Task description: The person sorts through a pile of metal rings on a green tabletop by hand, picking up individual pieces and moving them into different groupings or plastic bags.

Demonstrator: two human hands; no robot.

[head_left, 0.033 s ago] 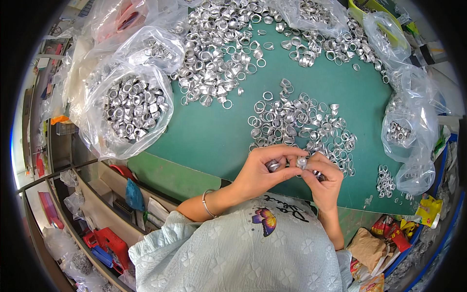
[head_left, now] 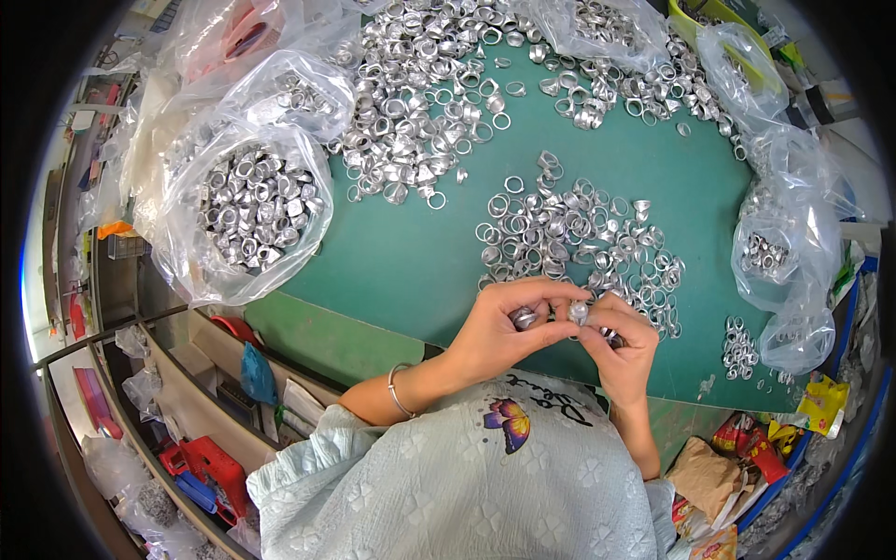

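Between the fingertips of both my hands is a silver-coloured ring (head_left: pixel 579 312), pinched from either side. My left hand (head_left: pixel 499 327) is closed, with more metal rings (head_left: pixel 525 318) tucked inside its curled fingers. Closed as well, my right hand (head_left: pixel 623 347) grips the ring from the right, and another dark, shiny ring (head_left: pixel 612 337) shows against its fingers. Just beyond the hands a loose pile of rings (head_left: pixel 560 224) is spread over the green tabletop (head_left: pixel 401 261). Fingers hide part of what each hand holds.
A clear plastic bag (head_left: pixel 317 219) full of chunky rings stands at the left. Larger heaps of rings (head_left: pixel 411 121) cover the far side. Plastic bags (head_left: pixel 807 252) line the right edge, near a small ring cluster (head_left: pixel 739 350). An open drawer (head_left: pixel 201 392) lies lower left.
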